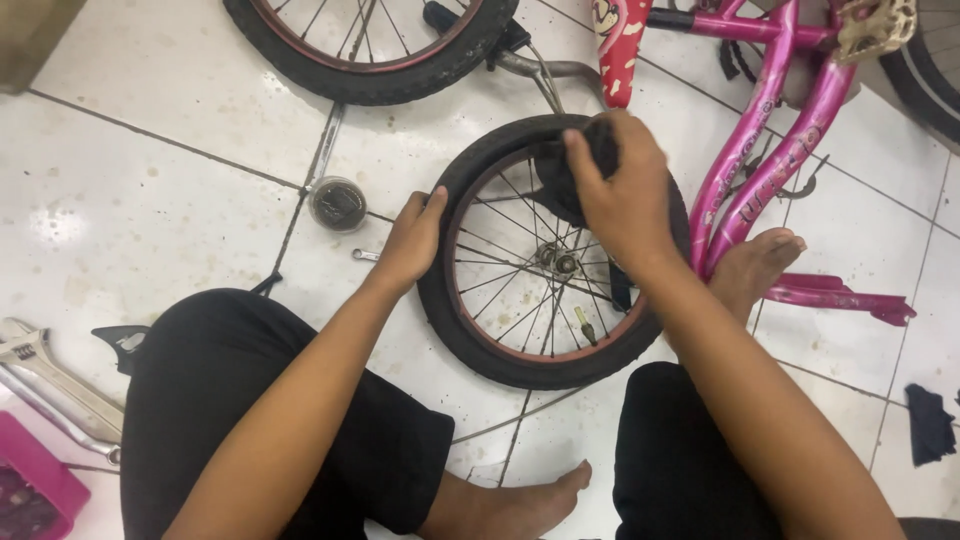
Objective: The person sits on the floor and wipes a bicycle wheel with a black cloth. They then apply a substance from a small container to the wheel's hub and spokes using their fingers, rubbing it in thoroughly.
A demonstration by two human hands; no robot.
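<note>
Floor tiles carry the small black-tyred spoked bicycle wheel (545, 262), light, rigid-rimmed, with pliable rubber. It is steadied at the tyre by the left hand (412, 240), curled loosely; soft black inner tube (572, 172) is pinched by the right hand (625, 195).

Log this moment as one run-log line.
left hand: gripping tyre edge of small wheel | right hand: holding black inner tube at rim | nearby: pink bicycle frame, wrench
</note>
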